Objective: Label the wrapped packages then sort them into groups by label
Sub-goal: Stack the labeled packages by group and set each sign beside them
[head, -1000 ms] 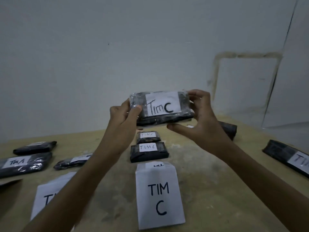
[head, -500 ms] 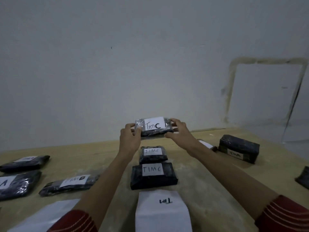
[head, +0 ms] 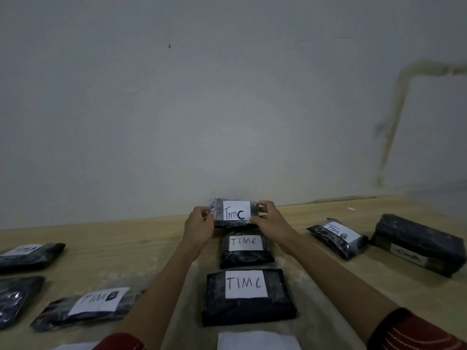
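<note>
Package (head: 236,212) lower, nearer tabletop (head: 151,238)

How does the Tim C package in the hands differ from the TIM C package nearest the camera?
The held package is gripped at its ends by the left hand and right hand; the nearest package lies flat on the table, untouched. The held package has a shiny, crinkled wrap; the nearest package looks matte and smooth. Both are dark with a white label.
</note>
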